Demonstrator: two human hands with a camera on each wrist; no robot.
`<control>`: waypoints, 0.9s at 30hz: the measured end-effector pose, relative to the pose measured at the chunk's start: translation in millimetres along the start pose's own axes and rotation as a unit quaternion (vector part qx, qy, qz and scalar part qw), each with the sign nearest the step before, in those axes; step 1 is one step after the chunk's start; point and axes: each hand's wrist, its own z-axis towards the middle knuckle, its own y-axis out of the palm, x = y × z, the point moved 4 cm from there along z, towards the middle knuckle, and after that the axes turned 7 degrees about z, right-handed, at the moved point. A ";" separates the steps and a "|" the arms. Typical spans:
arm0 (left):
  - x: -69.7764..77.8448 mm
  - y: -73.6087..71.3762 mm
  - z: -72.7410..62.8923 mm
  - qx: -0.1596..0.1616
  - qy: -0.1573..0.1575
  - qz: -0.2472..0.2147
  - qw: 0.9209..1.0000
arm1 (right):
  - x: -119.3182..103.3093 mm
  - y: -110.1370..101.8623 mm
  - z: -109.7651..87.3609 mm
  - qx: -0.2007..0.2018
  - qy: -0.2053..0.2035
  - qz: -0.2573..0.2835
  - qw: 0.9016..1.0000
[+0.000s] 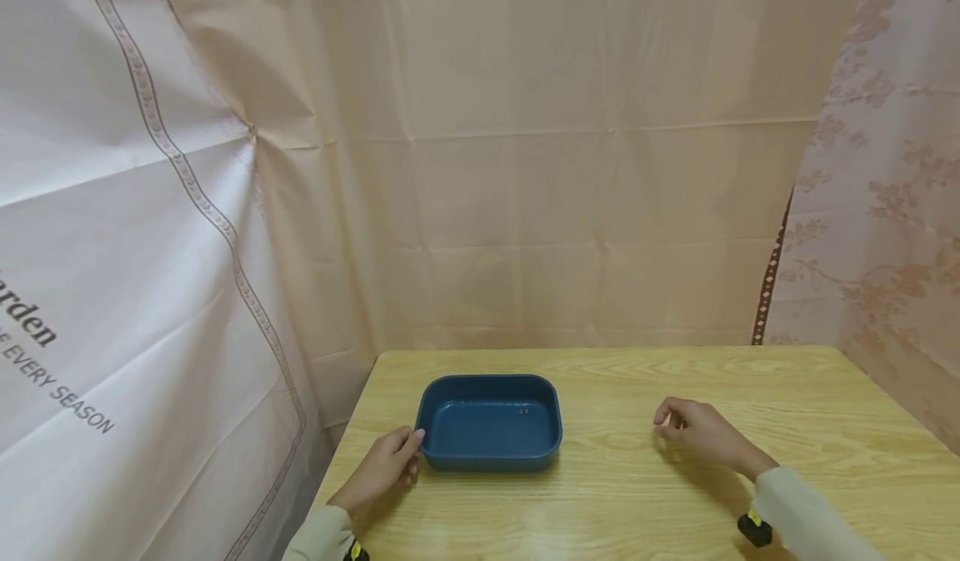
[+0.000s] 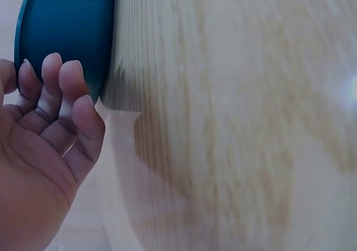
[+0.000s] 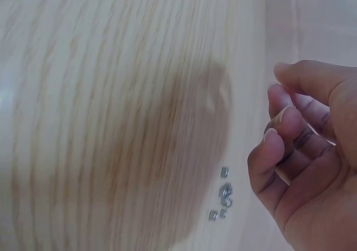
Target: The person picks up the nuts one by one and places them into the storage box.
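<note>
On a wood-grained counter, a left hand pinches a blue tray at its near-left corner; the right hand's fingers curl, any grip unclear, near small metal nuts. A careless brush could scatter the nuts.

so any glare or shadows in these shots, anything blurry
Head view: pale glare on the table near the bottom edge, shadow beneath the right hand; left wrist view: bright glare at the right edge, dark shadow beside the blue tray, blurred grain; right wrist view: broad shadow across the wood.
</note>
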 end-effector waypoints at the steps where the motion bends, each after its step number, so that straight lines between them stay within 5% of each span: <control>1: -0.2 0.1 0.0 0.000 0.001 0.003 1.000 | 2.4 -1.2 -1.4 0.002 0.004 0.001 1.000; 27: -1.6 0.3 0.2 -0.003 0.003 0.005 1.000 | 46.1 -27.3 -29.9 0.013 0.049 0.000 0.999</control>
